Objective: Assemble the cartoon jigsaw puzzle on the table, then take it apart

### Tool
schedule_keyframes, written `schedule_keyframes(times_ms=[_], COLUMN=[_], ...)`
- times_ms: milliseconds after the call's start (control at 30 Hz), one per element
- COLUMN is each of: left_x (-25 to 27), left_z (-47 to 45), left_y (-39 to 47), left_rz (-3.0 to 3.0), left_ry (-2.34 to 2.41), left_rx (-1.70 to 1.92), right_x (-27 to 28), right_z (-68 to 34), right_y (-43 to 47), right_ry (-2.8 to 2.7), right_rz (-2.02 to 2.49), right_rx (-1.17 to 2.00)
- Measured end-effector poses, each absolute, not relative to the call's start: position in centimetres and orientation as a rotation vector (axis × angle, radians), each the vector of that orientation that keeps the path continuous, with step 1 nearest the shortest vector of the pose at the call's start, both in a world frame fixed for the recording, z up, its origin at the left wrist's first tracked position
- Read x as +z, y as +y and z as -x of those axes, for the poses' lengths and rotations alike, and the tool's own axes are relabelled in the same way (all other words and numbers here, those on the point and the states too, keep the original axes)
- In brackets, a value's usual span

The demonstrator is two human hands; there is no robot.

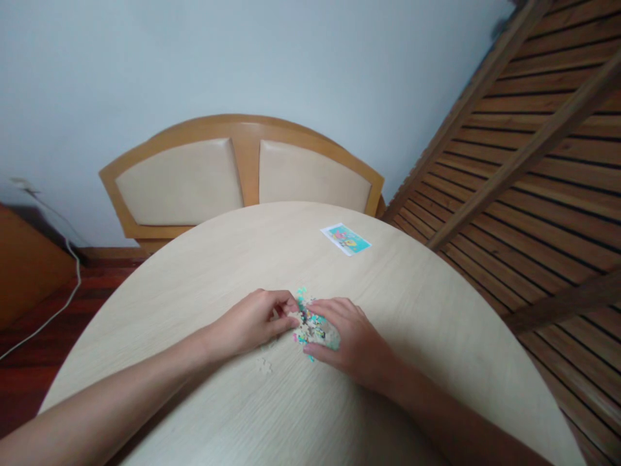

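Observation:
A heap of small jigsaw puzzle pieces [317, 332] lies on the round table [233, 259], some with teal, yellow, pink and dark print, others showing pale backs. At the heap's left side my left hand [259, 317] pinches a pale jigsaw piece [295, 318] between thumb and fingers. My right hand [356, 340] curves around the heap from the right, thumb near and fingers far, with pieces held between them. Its palm side is partly hidden. A few teal pieces [301, 291] stick out at the heap's far edge. Closer to me, a pale loose piece [264, 366] lies apart.
A printed picture card [346, 239] with a teal background lies toward the table's far right. Behind the table stands a wooden headboard [247, 133] with cream panels, against a pale wall. Slatted wood [533, 162] rises on the right. A white cable [72, 288] hangs at left.

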State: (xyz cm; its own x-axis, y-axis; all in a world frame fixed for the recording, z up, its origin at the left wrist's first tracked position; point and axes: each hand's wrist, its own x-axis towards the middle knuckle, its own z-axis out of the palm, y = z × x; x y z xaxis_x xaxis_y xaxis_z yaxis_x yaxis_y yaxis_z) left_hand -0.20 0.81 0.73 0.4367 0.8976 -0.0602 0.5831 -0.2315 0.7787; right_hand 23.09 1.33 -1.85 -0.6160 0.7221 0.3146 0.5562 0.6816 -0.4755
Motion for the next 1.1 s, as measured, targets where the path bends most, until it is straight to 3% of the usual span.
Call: schedule_keyframes(times_ms=[500,733,1100], left_x=[-0.8,0.2,0.5], left_z=[-1.4,-1.5,-2.1], left_y=[0.5,-0.3,-0.8], left_rz=[-1.518,-1.830,-1.992], left_ry=[1.126,1.204,1.238], left_rx=[0.668,0.632,0.587], right_x=[-1.3,-0.8,-0.9], right_z=[-22.1,-21.9,-21.9], right_y=[1.1,0.8,0.3], right_ry=[-2.059,-1.920,-1.963], right_rz=[1.031,1.054,1.136], right_rx=[0.689,0.889,0.683])
